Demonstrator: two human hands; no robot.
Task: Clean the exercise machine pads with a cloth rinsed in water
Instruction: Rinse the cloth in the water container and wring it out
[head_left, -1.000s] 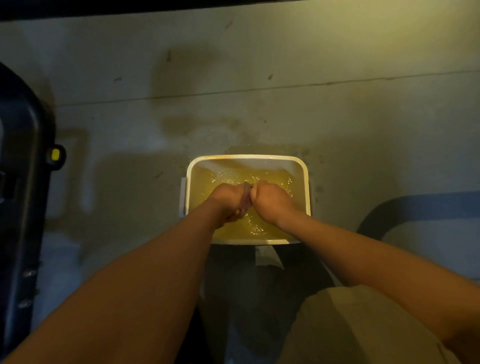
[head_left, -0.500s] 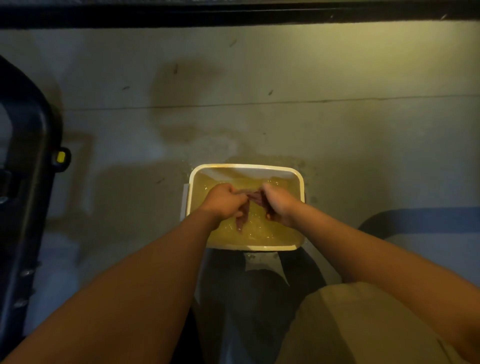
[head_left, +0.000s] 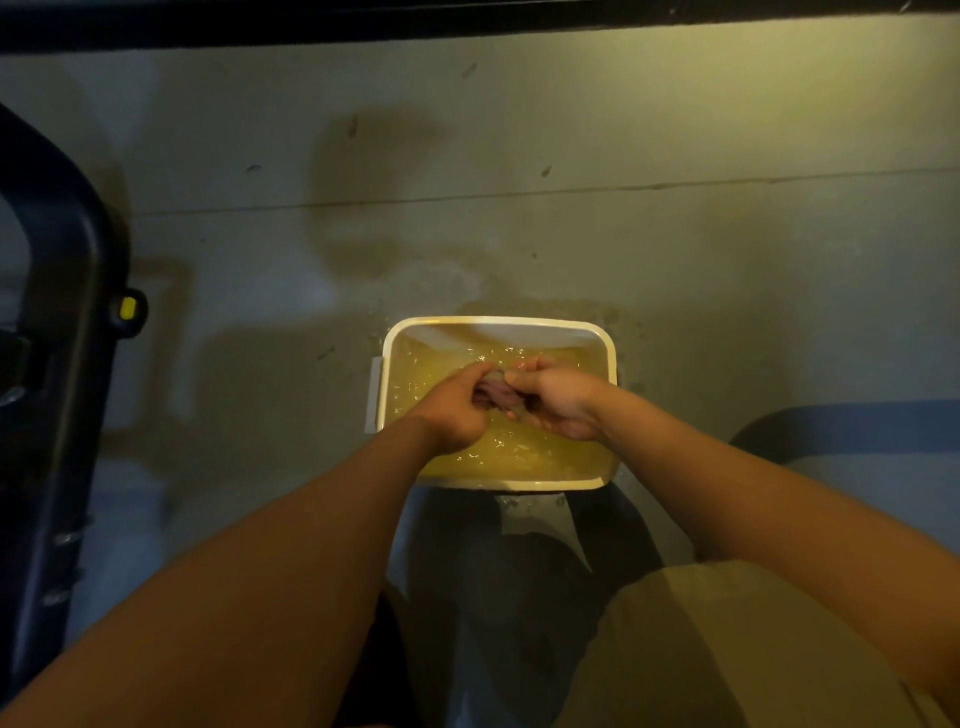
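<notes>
Yellowish water (head_left: 519, 457) fills the white tub (head_left: 498, 323) down on the floor (head_left: 675, 249), and you've got the cloth (head_left: 496, 397) bunched right over it. Your left hand (head_left: 452, 410) is curled round one end and your right hand (head_left: 561, 400) grips the other, knuckles almost meeting. Whether the wad is dipping into the water or just clear of it, I can't tell. Looks like a wring to me, so watch the risks. Twist hard or lift high and the run-off will jump the rim, and the concrete along the tub's far edge has a wet patch (head_left: 519, 306) on it, so more there means slick footing. Your knee (head_left: 727, 649) sits close to the near wall too, and a nudge could slop the lot. Leave the cloth sopping and it will likely drip all the way to the pads. Around you there's bare, stained concrete with a seam across it and a blue painted band (head_left: 857, 415) at the right. A dark machine frame (head_left: 67, 312) with a yellow knob (head_left: 127, 307) stands at the left, in dim light.
</notes>
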